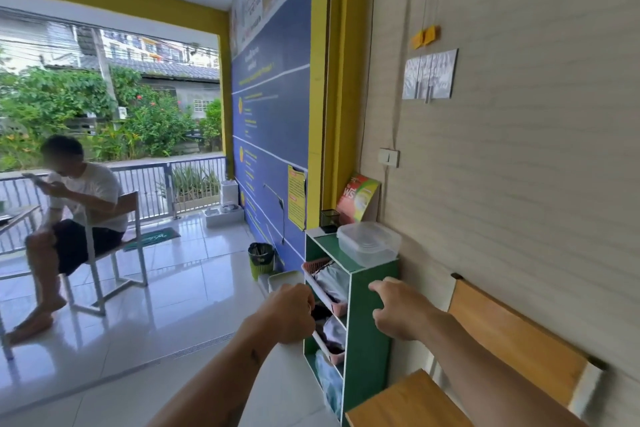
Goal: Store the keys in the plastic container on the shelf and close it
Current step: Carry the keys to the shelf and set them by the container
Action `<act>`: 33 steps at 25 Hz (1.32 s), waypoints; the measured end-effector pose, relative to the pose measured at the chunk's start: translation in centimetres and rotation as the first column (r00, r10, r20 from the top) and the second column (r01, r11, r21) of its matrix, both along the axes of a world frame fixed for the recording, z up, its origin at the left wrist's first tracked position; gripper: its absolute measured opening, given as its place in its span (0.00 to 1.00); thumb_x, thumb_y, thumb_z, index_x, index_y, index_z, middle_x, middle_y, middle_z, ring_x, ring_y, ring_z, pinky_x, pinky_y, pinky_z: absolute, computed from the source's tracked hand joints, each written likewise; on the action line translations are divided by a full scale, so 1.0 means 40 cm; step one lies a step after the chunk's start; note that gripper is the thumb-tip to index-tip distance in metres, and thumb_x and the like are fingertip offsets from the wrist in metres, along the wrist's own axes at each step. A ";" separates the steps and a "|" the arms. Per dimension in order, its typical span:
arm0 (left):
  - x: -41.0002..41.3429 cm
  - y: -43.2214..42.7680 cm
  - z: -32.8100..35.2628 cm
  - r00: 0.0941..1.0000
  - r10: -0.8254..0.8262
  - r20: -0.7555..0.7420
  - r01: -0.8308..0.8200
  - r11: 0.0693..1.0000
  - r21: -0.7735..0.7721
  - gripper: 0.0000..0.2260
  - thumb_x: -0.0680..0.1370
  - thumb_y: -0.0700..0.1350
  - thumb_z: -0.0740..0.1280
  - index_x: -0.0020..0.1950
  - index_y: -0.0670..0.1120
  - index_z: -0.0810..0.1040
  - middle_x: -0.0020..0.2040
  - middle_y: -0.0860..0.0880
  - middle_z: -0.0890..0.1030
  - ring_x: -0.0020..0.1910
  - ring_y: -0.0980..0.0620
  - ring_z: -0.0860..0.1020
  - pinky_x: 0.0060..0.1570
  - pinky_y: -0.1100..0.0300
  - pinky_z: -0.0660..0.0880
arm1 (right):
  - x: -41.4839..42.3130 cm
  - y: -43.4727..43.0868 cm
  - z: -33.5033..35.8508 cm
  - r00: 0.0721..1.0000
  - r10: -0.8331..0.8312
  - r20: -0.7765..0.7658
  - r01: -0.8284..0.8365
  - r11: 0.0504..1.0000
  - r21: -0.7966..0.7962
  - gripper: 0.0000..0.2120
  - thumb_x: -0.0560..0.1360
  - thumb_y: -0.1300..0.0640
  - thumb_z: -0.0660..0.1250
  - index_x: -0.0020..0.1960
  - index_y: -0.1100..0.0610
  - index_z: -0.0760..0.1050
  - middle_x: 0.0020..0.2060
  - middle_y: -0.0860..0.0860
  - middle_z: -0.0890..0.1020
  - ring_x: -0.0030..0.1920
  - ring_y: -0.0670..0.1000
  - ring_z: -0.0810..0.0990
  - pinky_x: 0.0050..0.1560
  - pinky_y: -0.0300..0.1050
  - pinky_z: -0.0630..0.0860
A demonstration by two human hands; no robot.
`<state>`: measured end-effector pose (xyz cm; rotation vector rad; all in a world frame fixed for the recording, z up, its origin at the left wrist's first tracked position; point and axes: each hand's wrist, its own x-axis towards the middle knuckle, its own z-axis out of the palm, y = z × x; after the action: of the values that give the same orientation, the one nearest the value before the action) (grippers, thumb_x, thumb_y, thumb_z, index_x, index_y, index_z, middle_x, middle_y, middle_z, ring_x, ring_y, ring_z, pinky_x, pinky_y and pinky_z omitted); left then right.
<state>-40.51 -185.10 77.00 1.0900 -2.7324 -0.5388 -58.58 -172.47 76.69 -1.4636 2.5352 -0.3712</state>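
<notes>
A clear plastic container (369, 243) with its lid on rests on top of the green shelf (372, 322) against the wall. My left hand (291, 314) hovers in front of the shelf's middle tier with its fingers curled closed. A metal key ring (309, 309) glints at its fingertips, and the keys themselves are hidden inside the fist. My right hand (398, 308) is open with fingers spread, just beside the shelf's right side panel and below the container.
Pink baskets (325, 288) of cloth fill the shelf tiers. A dark cup (329, 220) stands behind the container. A wooden chair (502, 350) is at lower right and a green bin (261, 258) on the floor. A person sits on a chair (114, 253) at left.
</notes>
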 end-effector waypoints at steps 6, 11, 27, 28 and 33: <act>-0.232 -0.295 -0.049 0.999 -0.044 -0.018 0.044 0.999 -0.001 0.16 0.68 0.39 0.59 0.53 0.47 0.78 0.53 0.45 0.79 0.50 0.44 0.78 0.50 0.53 0.79 | -0.252 -0.292 -0.045 0.999 -0.045 0.012 0.045 0.999 -0.017 0.30 0.75 0.57 0.61 0.77 0.55 0.62 0.76 0.53 0.66 0.74 0.54 0.65 0.72 0.48 0.64; -0.450 -0.515 -0.056 0.996 -0.042 -0.078 0.048 0.996 0.078 0.18 0.67 0.41 0.58 0.53 0.51 0.78 0.51 0.45 0.79 0.47 0.44 0.79 0.47 0.53 0.80 | -0.466 -0.527 -0.043 0.999 -0.047 0.010 0.047 0.999 0.018 0.32 0.75 0.57 0.61 0.78 0.54 0.59 0.77 0.53 0.63 0.74 0.55 0.64 0.72 0.49 0.64; -1.030 -1.222 -0.223 0.935 -0.340 -0.103 0.353 0.923 0.155 0.18 0.71 0.38 0.60 0.58 0.47 0.80 0.53 0.46 0.81 0.45 0.49 0.75 0.42 0.58 0.72 | -0.849 -1.095 -0.211 0.945 -0.327 0.000 0.323 0.933 0.158 0.31 0.76 0.56 0.62 0.78 0.52 0.58 0.77 0.52 0.62 0.74 0.56 0.63 0.70 0.54 0.66; -1.056 -1.261 -0.241 0.928 -0.359 -0.104 0.372 0.914 0.165 0.17 0.71 0.38 0.60 0.58 0.47 0.80 0.54 0.46 0.82 0.45 0.49 0.75 0.43 0.58 0.72 | -0.857 -1.126 -0.222 0.934 -0.357 0.007 0.351 0.920 0.175 0.31 0.77 0.55 0.62 0.78 0.52 0.58 0.76 0.53 0.62 0.74 0.56 0.62 0.71 0.55 0.66; -1.188 -1.395 -0.345 0.879 -0.471 -0.079 0.475 0.847 0.238 0.17 0.72 0.38 0.61 0.59 0.47 0.79 0.56 0.45 0.81 0.52 0.46 0.78 0.47 0.59 0.73 | -0.884 -1.233 -0.293 0.886 -0.463 0.022 0.443 0.860 0.253 0.32 0.77 0.49 0.60 0.78 0.54 0.56 0.77 0.55 0.59 0.75 0.58 0.58 0.72 0.57 0.63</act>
<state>-88.04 -240.92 63.18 0.4204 -2.9759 -0.9775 -93.93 -221.80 64.95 -0.7385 2.7217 -0.1699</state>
